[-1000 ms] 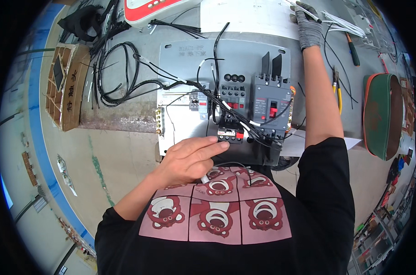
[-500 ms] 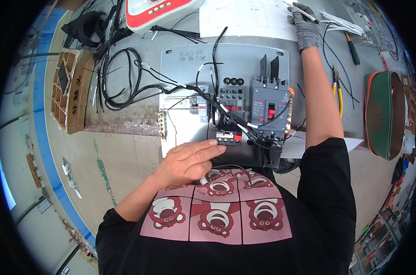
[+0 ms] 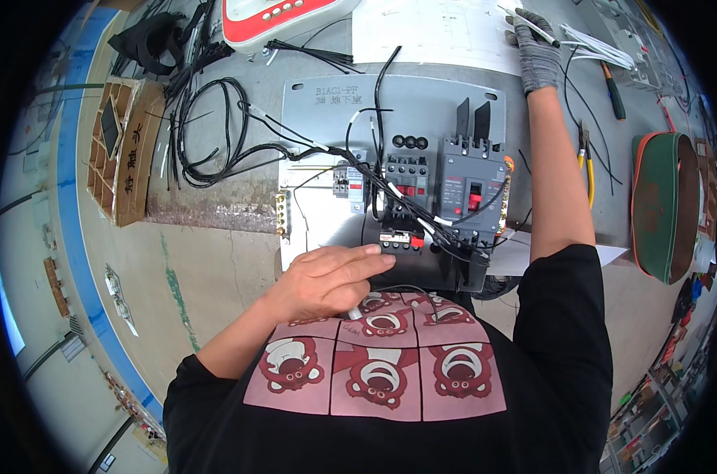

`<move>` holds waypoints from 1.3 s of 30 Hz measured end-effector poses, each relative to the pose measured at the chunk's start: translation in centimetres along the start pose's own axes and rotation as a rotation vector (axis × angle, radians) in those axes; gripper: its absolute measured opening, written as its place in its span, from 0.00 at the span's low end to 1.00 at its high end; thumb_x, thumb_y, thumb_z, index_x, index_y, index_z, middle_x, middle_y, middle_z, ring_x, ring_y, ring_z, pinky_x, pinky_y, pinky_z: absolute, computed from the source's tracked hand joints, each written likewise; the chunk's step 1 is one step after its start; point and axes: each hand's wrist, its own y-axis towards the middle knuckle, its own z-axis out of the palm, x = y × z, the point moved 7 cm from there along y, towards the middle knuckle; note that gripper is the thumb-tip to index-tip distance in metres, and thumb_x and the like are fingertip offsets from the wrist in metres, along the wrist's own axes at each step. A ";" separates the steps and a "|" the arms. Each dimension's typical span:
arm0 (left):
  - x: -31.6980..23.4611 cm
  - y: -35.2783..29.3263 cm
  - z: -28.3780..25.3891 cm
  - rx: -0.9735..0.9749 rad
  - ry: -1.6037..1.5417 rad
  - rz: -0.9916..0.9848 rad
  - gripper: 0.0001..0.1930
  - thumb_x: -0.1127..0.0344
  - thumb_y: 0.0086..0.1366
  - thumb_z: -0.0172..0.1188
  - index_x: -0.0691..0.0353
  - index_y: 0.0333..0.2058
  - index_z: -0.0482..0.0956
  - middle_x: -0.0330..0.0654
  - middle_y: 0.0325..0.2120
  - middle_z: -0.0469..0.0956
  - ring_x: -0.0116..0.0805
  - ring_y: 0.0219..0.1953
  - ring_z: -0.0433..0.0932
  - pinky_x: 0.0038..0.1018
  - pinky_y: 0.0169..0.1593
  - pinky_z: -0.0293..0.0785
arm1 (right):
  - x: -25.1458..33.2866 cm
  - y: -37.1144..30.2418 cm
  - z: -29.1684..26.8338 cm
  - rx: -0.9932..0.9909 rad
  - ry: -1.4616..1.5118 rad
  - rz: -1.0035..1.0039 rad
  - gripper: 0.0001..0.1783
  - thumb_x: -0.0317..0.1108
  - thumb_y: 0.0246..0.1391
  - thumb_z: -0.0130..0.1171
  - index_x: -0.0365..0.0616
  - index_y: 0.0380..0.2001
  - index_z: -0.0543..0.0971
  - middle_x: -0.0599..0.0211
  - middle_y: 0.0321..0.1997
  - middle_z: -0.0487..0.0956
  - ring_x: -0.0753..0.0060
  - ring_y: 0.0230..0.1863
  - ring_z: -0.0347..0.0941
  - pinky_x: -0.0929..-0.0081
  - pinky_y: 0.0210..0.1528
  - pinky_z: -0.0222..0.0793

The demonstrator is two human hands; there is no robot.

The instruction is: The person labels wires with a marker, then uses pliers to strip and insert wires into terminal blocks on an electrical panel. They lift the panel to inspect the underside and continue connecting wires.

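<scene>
My left hand [image 3: 327, 280], bare, is at the near edge of a grey metal mounting plate [image 3: 311, 93]. Its index and middle fingers point right, their tips at the lower edge of an overload relay [image 3: 399, 239]. A short white cylindrical piece [image 3: 353, 314] sticks out from under its curled fingers. Above the relay sits a contactor [image 3: 406, 175]; a moulded-case circuit breaker [image 3: 462, 189] is to its right and a small breaker [image 3: 356, 187] to its left. Black wires [image 3: 319, 148] cross them. My right hand [image 3: 537, 63], in a grey glove, grips a white pen [image 3: 536, 25] above a paper drawing [image 3: 429, 31].
On the left are a wire coil [image 3: 186, 158] and a divided cardboard box [image 3: 141, 166]. Pliers [image 3: 587, 166], a green-handled screwdriver [image 3: 613, 93] and white cable ties [image 3: 603, 47] lie right of my arm, near a green bag [image 3: 647, 205]. A red-white machine [image 3: 279, 17] stands at the back.
The whole view has shifted slightly, so the plate appears a little farther right. Both hands keep nearly the same pose, the right one still on the pen.
</scene>
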 end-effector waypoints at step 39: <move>0.8 0.1 -0.3 -0.007 -0.069 0.011 0.12 0.76 0.48 0.62 0.58 0.31 0.69 0.37 0.45 0.80 0.35 0.41 0.82 0.26 0.33 0.81 | 1.5 1.0 0.4 0.030 -0.078 0.024 0.05 0.28 0.57 0.58 0.39 0.36 0.75 0.61 0.31 0.80 0.80 0.24 0.75 0.82 0.25 0.74</move>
